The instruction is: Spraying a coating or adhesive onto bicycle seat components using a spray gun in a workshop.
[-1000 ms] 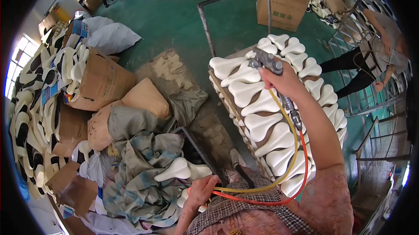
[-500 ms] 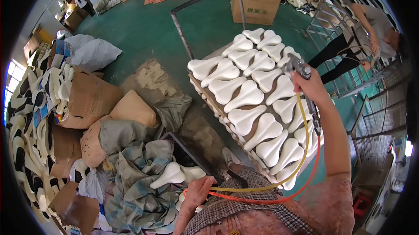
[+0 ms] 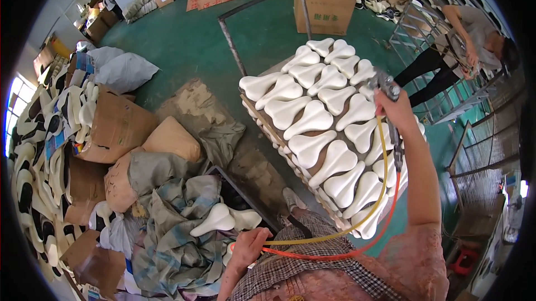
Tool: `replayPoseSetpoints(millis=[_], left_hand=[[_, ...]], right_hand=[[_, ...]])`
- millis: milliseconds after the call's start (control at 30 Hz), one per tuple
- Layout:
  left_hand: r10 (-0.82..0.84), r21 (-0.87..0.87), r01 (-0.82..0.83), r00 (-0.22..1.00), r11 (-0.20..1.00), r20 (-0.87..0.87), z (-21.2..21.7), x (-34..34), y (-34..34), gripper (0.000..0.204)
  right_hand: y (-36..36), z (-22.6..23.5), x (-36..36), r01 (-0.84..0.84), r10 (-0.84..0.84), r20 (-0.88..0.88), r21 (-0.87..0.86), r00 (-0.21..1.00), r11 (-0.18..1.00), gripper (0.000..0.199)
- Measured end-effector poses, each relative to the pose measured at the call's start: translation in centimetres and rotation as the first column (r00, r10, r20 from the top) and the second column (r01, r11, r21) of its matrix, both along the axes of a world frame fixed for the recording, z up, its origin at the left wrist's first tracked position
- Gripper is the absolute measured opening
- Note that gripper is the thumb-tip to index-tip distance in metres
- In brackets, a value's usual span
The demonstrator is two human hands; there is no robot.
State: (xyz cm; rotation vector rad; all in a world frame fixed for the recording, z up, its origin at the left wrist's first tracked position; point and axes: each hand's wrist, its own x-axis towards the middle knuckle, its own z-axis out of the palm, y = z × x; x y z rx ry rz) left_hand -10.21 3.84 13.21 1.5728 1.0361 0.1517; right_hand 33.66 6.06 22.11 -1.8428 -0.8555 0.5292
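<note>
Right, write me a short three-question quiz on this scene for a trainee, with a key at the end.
1. Multiple choice: what does the right grip hold?
A) a hammer
B) a spray gun
C) a pair of scissors

2. True or false: the saddles laid out on top of the cart are black.

3. Fill the gap with a colour: the yellow hose and a second hose both run to the left grip; the second, which joins the lower end of the spray gun, is ____.

Key: 1. B. 2. False; they are white. 3. Orange.
</note>
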Motion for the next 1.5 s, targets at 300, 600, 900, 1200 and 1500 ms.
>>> replayPoseSetpoints(millis=[300, 600, 900, 1200, 1500], left_hand=[[0.014, 0.107, -0.016, 1.000, 0.994, 0.015, 1.0, -1.7, -3.0, 0.034], [-0.003, 0.046, 0.005, 0.999, 0.999, -0.042, 1.9, -3.4, -7.6, 0.032], [-0.092, -0.013, 0.093, 0.996, 0.996, 0.006, 1.0, -1.4, -8.4, 0.037], [-0.164, -0.153, 0.158, 0.986, 0.975, -0.025, -0.5, 4.5, -6.8, 0.041], [-0.331, 0.025, 0.333, 0.941, 0.943, -0.065, -1.0, 5.2, -8.2, 0.046]], right_hand=[[-1.7, -0.5, -6.3, -0.199, 0.195, -0.066, -0.075, 0.979, 0.977, 0.019], [-4.2, 0.2, -11.1, -0.282, 0.279, -0.126, -0.008, 0.952, 0.959, 0.020], [-8.8, -0.4, -4.0, -0.050, 0.050, -0.059, -0.013, 0.997, 0.999, 0.023], [-10.5, -1.2, 2.5, 0.025, -0.025, 0.005, -0.016, 1.000, 1.000, 0.022], [-12.2, -3.1, 2.3, -0.040, 0.038, -0.093, -0.020, 0.995, 0.999, 0.022]])
